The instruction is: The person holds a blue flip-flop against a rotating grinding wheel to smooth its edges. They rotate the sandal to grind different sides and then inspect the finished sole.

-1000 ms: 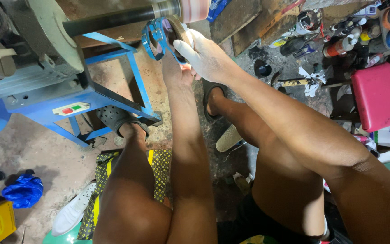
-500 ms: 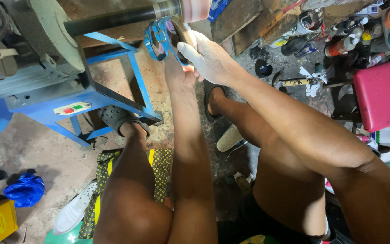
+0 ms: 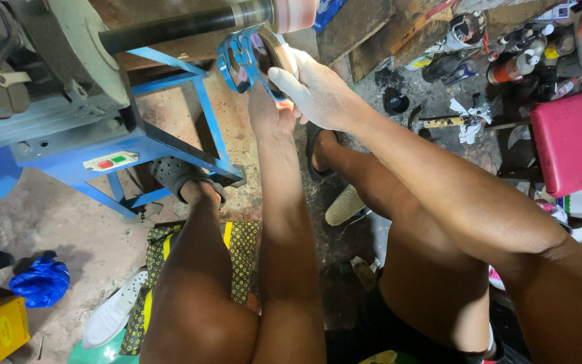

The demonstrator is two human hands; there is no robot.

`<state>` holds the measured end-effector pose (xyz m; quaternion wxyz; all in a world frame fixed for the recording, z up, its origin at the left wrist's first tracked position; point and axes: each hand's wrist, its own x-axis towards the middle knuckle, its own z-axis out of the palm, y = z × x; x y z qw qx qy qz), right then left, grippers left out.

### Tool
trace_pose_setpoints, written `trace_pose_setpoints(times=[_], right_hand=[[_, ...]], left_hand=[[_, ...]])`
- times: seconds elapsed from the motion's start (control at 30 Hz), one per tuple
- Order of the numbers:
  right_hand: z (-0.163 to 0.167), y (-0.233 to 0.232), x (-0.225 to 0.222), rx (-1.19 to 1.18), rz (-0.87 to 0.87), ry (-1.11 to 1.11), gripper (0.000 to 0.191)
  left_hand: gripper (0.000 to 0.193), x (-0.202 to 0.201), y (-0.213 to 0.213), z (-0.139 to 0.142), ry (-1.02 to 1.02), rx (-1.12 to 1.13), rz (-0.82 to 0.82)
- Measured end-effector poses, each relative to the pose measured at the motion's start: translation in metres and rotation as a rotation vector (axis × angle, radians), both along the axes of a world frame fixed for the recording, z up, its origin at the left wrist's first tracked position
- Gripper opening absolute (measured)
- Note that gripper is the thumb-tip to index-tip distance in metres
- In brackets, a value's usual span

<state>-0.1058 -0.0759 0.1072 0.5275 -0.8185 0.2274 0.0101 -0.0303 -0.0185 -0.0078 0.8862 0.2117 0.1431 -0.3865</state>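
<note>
I keep both hands, left hand and right hand, clamped on the blue sandal, pressing its edge evenly against the spinning wheel.

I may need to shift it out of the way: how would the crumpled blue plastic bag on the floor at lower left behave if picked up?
The crumpled blue plastic bag is probably floppy, given its creases and slumped shape. It likely weighs little, since it looks thin. Its glossy surface may be slippery, so a pinch could suit better than a push.

Both hands holding blue sandal at sanding drum
</note>
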Motion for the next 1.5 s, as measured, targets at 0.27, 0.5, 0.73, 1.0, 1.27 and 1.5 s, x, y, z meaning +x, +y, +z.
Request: trace_pose_setpoints(times=[0.27,0.5,0.73,1.0,1.27,1.5], right_hand=[[-0.004,-0.002,0.004,0.004,-0.026,0.038,0.05],[-0.008,-0.007,0.01,-0.003,-0.049,0.056,0.044],[-0.006,-0.006,0.008,-0.007,-0.039,0.038,0.044],[0.001,-0.003,0.005,-0.013,-0.018,0.025,0.049],[0.002,-0.002,0.001,0.001,-0.02,0.033,0.051],[0.004,-0.001,-0.001,-0.031,-0.021,0.049,0.054]], left_hand=[[0.037,-0.001,0.002,0.006,-0.143,-0.13,-0.08],[0.042,0.004,-0.003,0.005,-0.061,0.001,-0.052],[0.051,0.004,-0.003,0.006,-0.018,-0.012,-0.016],[0.051,0.001,-0.001,0.002,-0.047,0.042,-0.076],[0.062,-0.002,0.002,-0.001,-0.04,-0.022,-0.069],[0.048,-0.005,0.002,-0.001,0.0,0.002,-0.007]])
